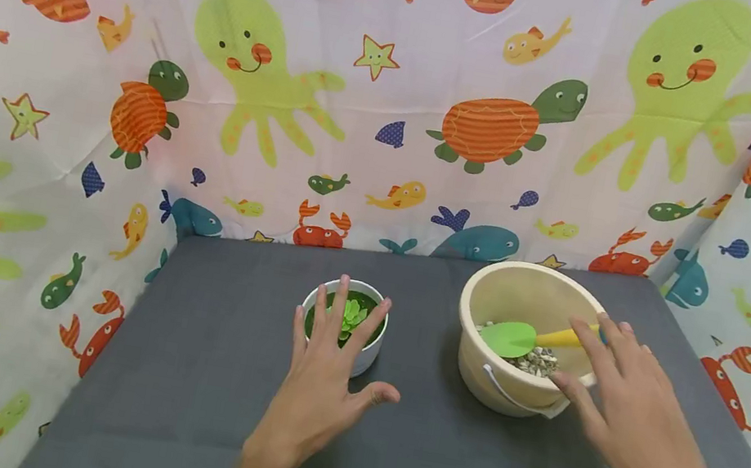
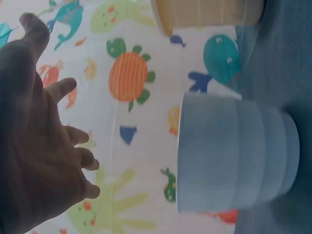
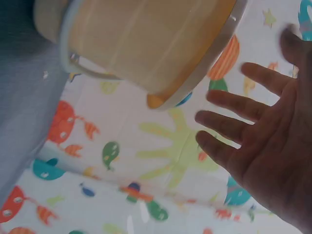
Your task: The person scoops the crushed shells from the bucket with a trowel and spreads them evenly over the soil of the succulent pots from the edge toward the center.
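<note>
My left hand (image 1: 320, 386) is spread over a small white pot (image 1: 365, 358) with a green succulent (image 1: 353, 315) in it. In the left wrist view a gap shows between the fingers and the pot (image 2: 229, 153). My right hand (image 1: 637, 406) hovers at the right side of a cream bucket (image 1: 483, 368), fingers apart and holding nothing. Inside the bucket lie pebbles (image 1: 536, 362) and a toy shovel with a green blade (image 1: 509, 339) and yellow handle (image 1: 559, 338). The right wrist view shows the right hand (image 3: 273, 131) apart from the bucket's rim.
Both containers stand on a dark grey tabletop (image 1: 189, 368). A white handle (image 1: 512, 398) hangs down the bucket's front. Behind and at the sides hangs a white cloth (image 1: 425, 27) printed with sea animals.
</note>
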`<state>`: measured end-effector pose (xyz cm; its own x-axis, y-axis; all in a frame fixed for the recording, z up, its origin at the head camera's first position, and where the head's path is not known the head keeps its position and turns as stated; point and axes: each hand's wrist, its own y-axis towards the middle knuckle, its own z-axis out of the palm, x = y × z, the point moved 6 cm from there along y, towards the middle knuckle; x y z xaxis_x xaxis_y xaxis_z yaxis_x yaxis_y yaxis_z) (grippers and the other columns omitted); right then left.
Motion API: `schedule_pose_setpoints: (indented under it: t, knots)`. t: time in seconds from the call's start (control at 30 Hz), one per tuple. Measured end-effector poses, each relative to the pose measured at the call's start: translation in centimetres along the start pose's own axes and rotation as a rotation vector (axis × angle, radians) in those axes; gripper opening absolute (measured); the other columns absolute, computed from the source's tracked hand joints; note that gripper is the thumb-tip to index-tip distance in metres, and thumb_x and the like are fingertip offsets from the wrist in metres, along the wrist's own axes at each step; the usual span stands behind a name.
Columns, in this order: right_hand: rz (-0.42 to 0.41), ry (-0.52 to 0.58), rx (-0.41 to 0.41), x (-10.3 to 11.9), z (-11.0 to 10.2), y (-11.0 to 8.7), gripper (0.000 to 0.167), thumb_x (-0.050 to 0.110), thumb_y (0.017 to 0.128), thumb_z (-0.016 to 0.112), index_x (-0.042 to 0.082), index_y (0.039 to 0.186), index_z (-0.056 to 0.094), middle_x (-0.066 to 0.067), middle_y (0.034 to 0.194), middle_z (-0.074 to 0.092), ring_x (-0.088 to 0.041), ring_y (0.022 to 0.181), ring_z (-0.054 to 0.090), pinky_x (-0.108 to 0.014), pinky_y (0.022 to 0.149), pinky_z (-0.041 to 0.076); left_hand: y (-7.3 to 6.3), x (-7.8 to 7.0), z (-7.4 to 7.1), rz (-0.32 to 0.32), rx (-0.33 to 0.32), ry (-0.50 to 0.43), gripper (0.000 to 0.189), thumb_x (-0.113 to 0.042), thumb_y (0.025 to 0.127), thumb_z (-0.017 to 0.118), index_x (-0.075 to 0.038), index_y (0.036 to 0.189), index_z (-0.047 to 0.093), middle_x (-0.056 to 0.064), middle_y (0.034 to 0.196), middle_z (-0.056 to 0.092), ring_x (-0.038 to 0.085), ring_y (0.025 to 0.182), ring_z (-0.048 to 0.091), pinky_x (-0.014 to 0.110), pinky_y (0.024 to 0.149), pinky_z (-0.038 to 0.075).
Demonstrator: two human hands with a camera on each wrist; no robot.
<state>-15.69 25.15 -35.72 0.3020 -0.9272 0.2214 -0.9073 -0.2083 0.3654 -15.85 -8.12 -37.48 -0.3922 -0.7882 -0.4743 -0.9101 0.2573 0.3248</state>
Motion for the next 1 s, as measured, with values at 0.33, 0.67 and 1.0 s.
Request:
schedule_pose_setpoints:
  t: [0.33,0.67,1.0]
  knots:
    - [-0.110,-0.115,0.294,-0.6,2.0,7.7,0.042,0.029,0.087,0.085,0.001,0.117,0.073,-0.016,0.105,0.076,-0.030,0.082,0.069,-0.054,0.080,0.059,5.1,-4.5,4.4,0.075,0.117,-0.009,0.090,-0.065,0.098,0.059,-0.032,0.169,0.015,0.009,0.179,0.005,0.034,0.166,0.007,0.069,0.129,0.014]
    - [-0.158,-0.186,0.358,-1.1,4.3,8.1,0.018,0.006,0.079,0.087,0.010,0.084,0.071,0.000,0.074,0.065,-0.017,0.067,0.055,-0.043,0.063,0.052,7.8,-7.5,9.6,0.068,0.255,-0.056,0.101,-0.072,0.094,0.058,-0.019,0.169,0.017,0.006,0.179,0.002,0.025,0.167,0.008,0.059,0.133,0.012]
    - [-0.234,-0.401,0.188,0.3,3.0,8.4,0.023,-0.004,0.073,0.087,0.012,0.076,0.071,-0.006,0.073,0.069,-0.024,0.070,0.062,-0.041,0.069,0.043,7.7,-7.4,11.3,0.055,0.200,-0.082,0.102,-0.069,0.089,0.069,-0.010,0.164,0.032,0.011,0.179,0.004,0.028,0.166,0.008,0.051,0.132,0.024]
